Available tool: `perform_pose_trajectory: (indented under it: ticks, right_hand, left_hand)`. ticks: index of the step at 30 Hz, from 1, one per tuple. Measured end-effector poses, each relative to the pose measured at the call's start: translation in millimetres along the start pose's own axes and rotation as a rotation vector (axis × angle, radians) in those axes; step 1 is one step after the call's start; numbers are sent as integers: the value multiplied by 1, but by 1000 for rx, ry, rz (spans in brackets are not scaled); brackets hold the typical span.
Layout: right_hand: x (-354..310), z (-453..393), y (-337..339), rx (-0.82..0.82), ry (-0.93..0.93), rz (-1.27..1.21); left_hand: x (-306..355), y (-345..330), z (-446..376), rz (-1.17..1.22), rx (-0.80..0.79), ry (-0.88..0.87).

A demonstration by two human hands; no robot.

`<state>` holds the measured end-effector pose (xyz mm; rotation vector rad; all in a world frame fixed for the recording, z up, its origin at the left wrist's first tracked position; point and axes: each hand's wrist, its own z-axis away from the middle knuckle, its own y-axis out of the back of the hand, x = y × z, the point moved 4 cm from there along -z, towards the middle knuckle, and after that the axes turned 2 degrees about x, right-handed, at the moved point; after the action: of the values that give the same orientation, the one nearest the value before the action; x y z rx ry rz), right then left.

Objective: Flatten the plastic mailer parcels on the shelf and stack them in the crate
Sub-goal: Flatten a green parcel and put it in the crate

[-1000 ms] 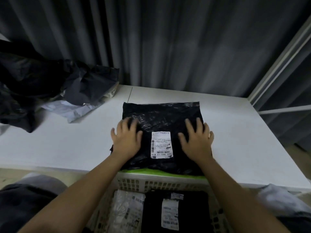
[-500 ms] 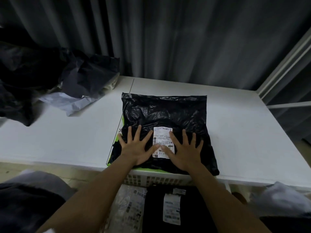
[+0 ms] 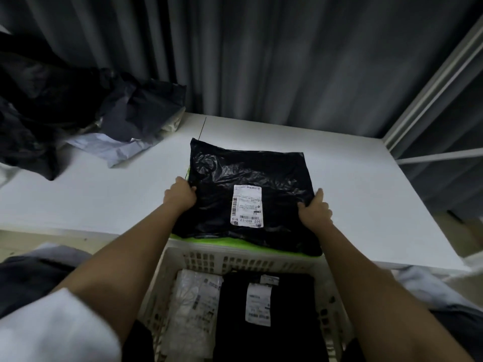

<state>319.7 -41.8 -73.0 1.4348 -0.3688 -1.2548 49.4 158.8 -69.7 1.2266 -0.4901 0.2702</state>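
At the far left of the white shelf (image 3: 104,199) a heap of crumpled dark and pale mailers (image 3: 78,121) waits, not yet smoothed. Moving right, my left hand (image 3: 180,195) has come off the top of the black mailer parcel (image 3: 261,178), where half a second ago it was spread flat and pressing; now its fingers curl round the parcel's left edge. The parcel lies flat near the shelf's front edge, its white label (image 3: 246,206) face up, a strip of bright green showing under its near side. My right hand (image 3: 315,210) has made the same shift, from pressing beside the label to gripping the right edge, thumb on top. So I judge the flattening of this one is done and I am set to lift it. Just below, touching the shelf front, the white crate (image 3: 248,262) already holds a clear-wrapped parcel (image 3: 193,309) at left and a black one (image 3: 269,322) at right, which this parcel should go on top of.
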Motion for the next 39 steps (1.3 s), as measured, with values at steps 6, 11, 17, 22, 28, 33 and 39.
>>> perform_pose_trajectory:
  ticks: [6,11,17,22,28,33,39]
  right_hand:
    - [13,45,2,-87,-28,-234]
    - [36,97,-1,-54,-89,-398]
    - [59,143,3,-63,133,-470]
    - [85,160,3,-166,223,-262]
    - [119,169,-12,-317,218,-100]
    - [125,180,-21,-367,189,79]
    - [144,182,-59,-419,197,312]
  left_hand:
    - [-14,1,46,100,15,-123]
    - [-25,6,91,85,16,-256]
    - [-33,2,143,-42,-35,-373]
    - [-44,-16,163,-204,-213,-453]
    - [-50,-42,187,-445,-277,-454]
    - [-61,-64,189,-524,-371,-480]
    - [-93,-107,177,-643,-462,-478]
